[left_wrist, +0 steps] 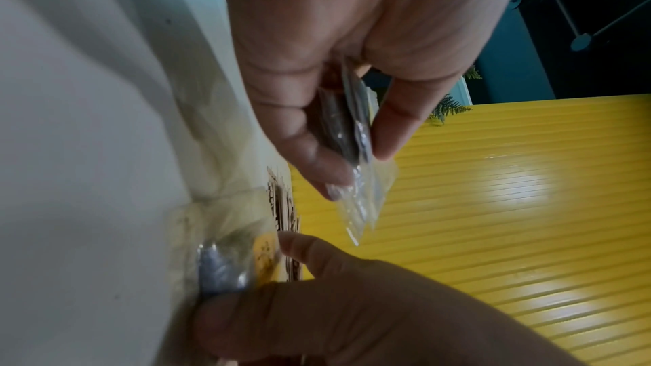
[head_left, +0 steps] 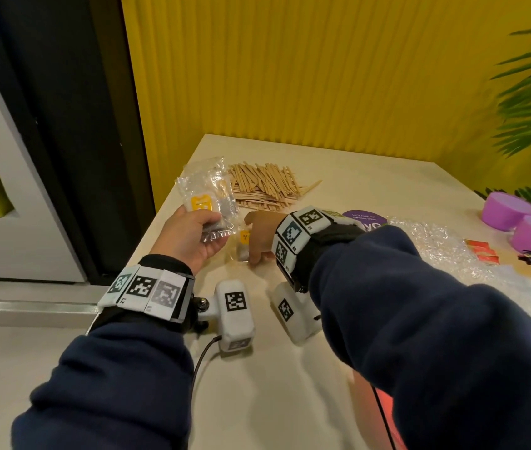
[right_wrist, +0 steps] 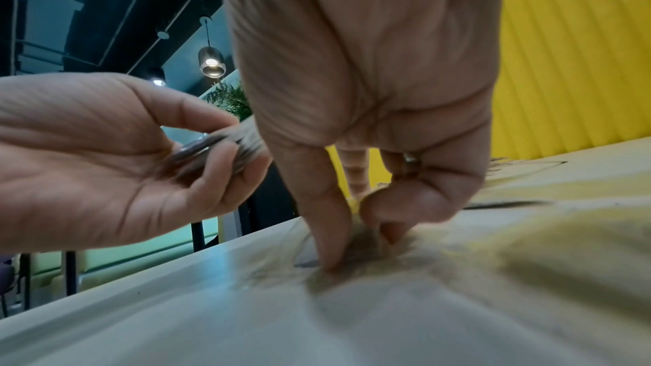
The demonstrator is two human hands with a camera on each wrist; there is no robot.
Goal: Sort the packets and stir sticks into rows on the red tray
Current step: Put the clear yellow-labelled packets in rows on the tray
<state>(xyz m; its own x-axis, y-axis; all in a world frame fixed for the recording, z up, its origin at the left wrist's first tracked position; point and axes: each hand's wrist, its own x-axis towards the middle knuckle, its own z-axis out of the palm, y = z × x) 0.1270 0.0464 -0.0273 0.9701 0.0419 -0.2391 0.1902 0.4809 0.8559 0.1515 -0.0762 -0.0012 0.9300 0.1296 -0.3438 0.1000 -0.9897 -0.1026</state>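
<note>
At the table's near-left corner my left hand (head_left: 189, 237) pinches the gathered clear packets (head_left: 207, 193) up and clear, so my right hand (head_left: 262, 237) can pinch another packet (head_left: 243, 245) off the table.

The near desk (head_left: 257, 401) is bare — lots of room. A stick pile (head_left: 262, 186) blocks the back. Crinkly wrap (head_left: 446, 245) and purple tubs (head_left: 523, 222) crowd the right side.
</note>
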